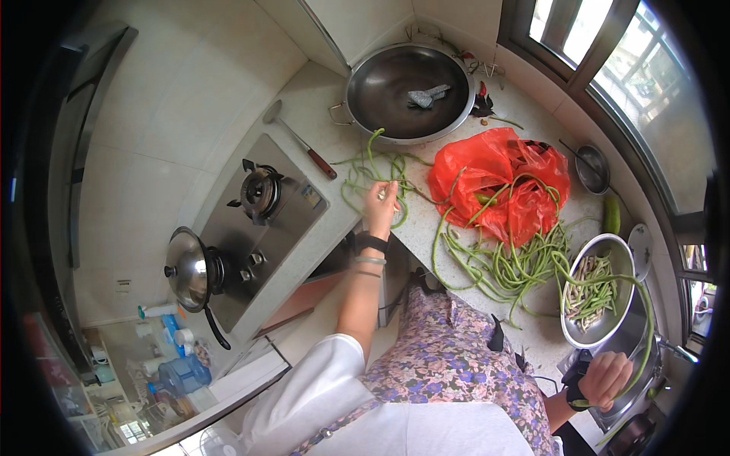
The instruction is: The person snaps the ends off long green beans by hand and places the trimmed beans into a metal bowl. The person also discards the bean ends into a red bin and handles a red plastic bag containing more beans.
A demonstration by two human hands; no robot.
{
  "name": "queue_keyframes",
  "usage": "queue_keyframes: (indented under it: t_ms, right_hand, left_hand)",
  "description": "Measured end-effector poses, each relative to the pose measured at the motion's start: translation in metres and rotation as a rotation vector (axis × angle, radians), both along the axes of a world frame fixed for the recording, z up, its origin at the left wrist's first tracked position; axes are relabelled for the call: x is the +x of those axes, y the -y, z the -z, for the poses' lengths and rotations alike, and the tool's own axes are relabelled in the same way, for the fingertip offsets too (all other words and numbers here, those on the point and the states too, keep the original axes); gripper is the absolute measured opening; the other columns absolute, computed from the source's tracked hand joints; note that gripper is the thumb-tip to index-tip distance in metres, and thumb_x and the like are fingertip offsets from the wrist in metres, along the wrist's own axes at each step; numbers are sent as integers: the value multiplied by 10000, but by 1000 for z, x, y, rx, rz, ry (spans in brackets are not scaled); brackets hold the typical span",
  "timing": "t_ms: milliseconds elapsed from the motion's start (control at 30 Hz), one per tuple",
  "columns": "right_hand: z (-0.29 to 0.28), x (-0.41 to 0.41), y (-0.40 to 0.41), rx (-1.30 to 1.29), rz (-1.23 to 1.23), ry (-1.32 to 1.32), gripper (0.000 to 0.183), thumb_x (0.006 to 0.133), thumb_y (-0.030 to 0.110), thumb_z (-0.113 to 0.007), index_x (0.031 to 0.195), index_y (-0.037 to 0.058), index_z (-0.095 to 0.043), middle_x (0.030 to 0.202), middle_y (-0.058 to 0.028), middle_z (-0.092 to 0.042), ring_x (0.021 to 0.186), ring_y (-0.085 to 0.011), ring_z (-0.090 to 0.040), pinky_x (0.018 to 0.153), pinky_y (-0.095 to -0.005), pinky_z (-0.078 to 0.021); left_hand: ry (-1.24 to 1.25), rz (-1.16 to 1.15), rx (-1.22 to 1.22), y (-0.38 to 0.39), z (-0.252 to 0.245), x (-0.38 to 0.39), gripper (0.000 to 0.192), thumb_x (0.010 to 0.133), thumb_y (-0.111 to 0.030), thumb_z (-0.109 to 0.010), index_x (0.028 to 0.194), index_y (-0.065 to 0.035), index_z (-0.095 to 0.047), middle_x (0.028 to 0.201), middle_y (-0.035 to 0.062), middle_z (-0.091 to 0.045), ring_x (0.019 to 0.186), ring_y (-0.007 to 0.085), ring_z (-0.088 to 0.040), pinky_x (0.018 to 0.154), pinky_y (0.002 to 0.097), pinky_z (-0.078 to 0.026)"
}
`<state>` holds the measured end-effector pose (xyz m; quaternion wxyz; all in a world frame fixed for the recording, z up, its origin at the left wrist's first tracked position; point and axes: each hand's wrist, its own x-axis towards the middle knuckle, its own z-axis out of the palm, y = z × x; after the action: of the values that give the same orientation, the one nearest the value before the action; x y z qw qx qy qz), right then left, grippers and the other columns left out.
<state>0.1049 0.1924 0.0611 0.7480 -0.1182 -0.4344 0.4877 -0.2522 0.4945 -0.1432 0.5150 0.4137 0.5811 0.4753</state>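
Observation:
My left hand (382, 202) is curled above the counter among loose yardlong beans (404, 165), with small pale pieces showing between its fingers. What these pieces are is too small to tell. At the lower right, my right hand (607, 379) grips one yardlong bean (649, 319), which arches over a metal bowl (627, 251) towards the bean pile (516, 273). Short cut bean pieces (593, 293), green and pale brownish, lie inside the bowl. A red plastic bag (490, 154) rests beside the pile, several beans trailing out of it.
A large wok (393, 74) holding a grey cloth (428, 97) stands at the back corner. Left are a gas hob (291, 199), a lidded pan (191, 268) and a long-handled spatula (296, 137). A ladle (593, 171), a green gourd (612, 215) and a sink (639, 365) are right.

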Motion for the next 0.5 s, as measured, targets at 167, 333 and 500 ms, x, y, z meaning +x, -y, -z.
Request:
queue_keyframes:
  t_ms: [167, 333, 500]
  right_hand:
    - [4, 0, 8, -125, 198, 135, 182, 674, 125, -794, 633, 38, -640, 563, -42, -589, 410, -96, -508, 358, -182, -357]
    - [0, -7, 24, -209, 310, 153, 225, 726, 170, -753, 617, 30, -615, 599, -105, -621, 410, -133, -506, 362, -216, -371]
    - [-20, 10, 38, 15, 109, 208, 182, 811, 125, -677, 737, -41, -668, 689, -161, -659, 475, -190, -570, 420, -246, -452]
  left_hand:
    - [32, 151, -31, 26, -10, 43, 212, 841, -201, -670, 844, -46, -527, 652, -1, -532, 466, 63, -502, 406, 210, -358]
    - [313, 553, -212, 77, -42, 99, 174, 888, -225, -613, 829, -90, -520, 568, -23, -514, 480, 43, -501, 417, 181, -329]
    - [423, 1003, -359, 138, -77, 159, 163, 889, -230, -612, 883, -79, -552, 611, -21, -522, 498, 48, -507, 446, 175, -367]
